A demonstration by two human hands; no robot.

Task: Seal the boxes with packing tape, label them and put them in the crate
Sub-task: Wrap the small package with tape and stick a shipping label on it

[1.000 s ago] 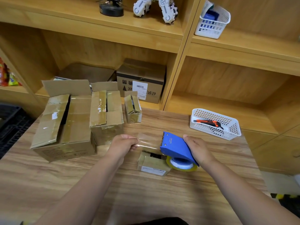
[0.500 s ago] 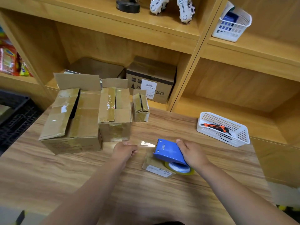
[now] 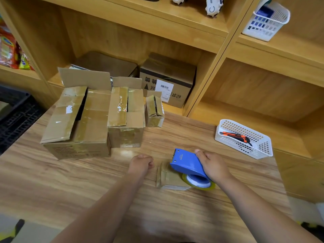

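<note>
Small box: the small flat box (image 3: 166,178) lies on the table (image 3: 87,181), about midway between its left and right edges and nearer you than the other boxes. A white label on its near side is too small to read.
Tape dispenser: the blue tape dispenser (image 3: 188,165) rests on that box's right part. Its white brand mark is unreadable, and the tape roll (image 3: 199,184) sits at its near end.
Your right hand: your right hand (image 3: 213,166) is wrapped around the dispenser's back.
Your left hand: your left hand (image 3: 141,163) is just left of the box with its fingers curled. You cannot tell whether it pinches clear tape.
Other boxes: a large box (image 3: 77,123), middle box (image 3: 126,118) and little box (image 3: 155,111) stand toward the far left corner, flaps loose.
Shelf box: the shelf box (image 3: 168,79) carries a barcode label and upside-down dark characters.
Basket: a white basket (image 3: 261,148) at the far right edge holds an orange-and-black knife (image 3: 235,135).
Crate: the black crate (image 3: 15,116) sits beyond the left edge.
</note>
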